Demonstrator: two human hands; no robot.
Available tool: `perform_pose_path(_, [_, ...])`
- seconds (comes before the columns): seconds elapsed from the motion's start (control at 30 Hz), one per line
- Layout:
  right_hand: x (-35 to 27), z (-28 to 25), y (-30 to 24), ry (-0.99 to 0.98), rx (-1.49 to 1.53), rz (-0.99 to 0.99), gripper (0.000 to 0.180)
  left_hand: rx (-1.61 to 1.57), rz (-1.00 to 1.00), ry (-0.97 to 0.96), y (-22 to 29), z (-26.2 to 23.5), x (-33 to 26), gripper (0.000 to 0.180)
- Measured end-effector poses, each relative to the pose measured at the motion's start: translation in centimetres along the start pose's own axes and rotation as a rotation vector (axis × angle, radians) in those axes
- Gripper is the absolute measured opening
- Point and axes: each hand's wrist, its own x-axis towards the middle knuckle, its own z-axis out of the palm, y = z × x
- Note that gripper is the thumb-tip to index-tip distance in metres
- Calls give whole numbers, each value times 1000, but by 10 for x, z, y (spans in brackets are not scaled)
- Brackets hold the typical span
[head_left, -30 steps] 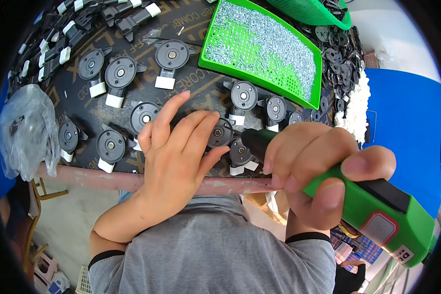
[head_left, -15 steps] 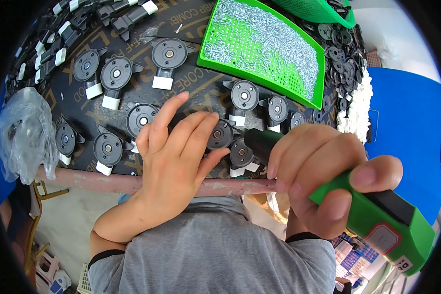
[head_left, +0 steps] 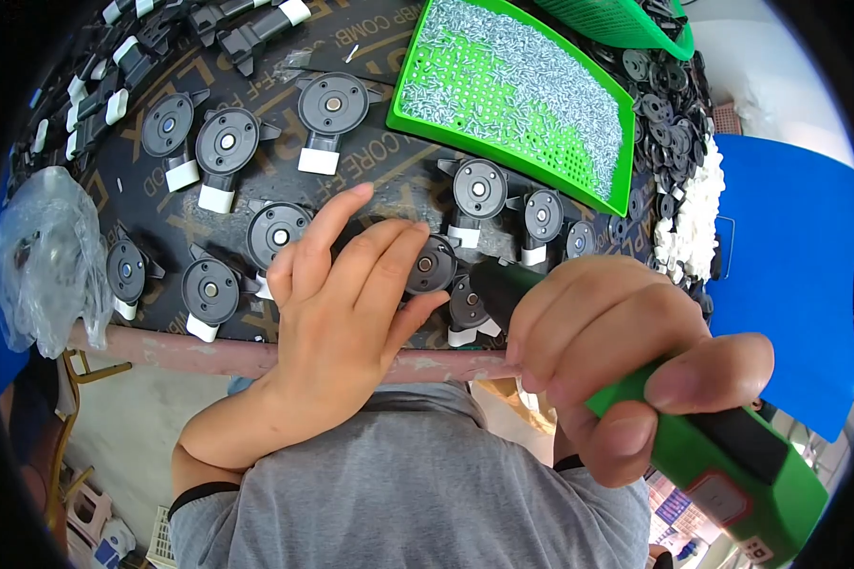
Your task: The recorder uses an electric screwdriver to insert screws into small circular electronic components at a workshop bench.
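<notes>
My left hand (head_left: 337,294) rests over the table, its thumb and a finger closed around the edge of a black round plastic part (head_left: 434,265); the little finger sticks out. In my right hand (head_left: 626,365) is a green power screwdriver (head_left: 731,465) with a black nose, pointing left toward that part. Its bit does not show clearly, so I cannot tell whether it touches. Just below the nose lies another black round part (head_left: 469,302) with a white end. More such parts stand around my hands, among them one (head_left: 280,236) partly behind my left fingers and one (head_left: 480,188) beyond.
A green perforated tray (head_left: 503,150) of small silver screws lies at the far side. Right of it are heaps of black discs (head_left: 669,133) and white pieces (head_left: 690,228). A clear plastic bag (head_left: 47,256) is at the left, below piled black parts (head_left: 147,57).
My right hand and the screwdriver have shifted slightly left, and the tool's rear end has dropped lower. My left hand stays on the round part almost unmoved.
</notes>
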Motion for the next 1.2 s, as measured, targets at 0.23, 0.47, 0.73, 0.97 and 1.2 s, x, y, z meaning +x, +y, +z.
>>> perform_pose_path(0.23, [2,0,-1,34,42,66,30,44,14,27,1,-1,2,49])
perform_pose_path(0.47, [7,-50,-25,137,44,-122,25,72,26,19,6,2,0,51])
perform_pose_path(0.73, [7,-92,55,626,0,-49,23,88,34,-42,6,4,3,56])
perform_pose_path(0.97, [7,-103,70,643,-107,-18,26,80,22,-53,9,5,6,57])
perform_pose_path(1.2, [9,-99,70,649,-142,-1,27,106,24,-49,6,1,6,59])
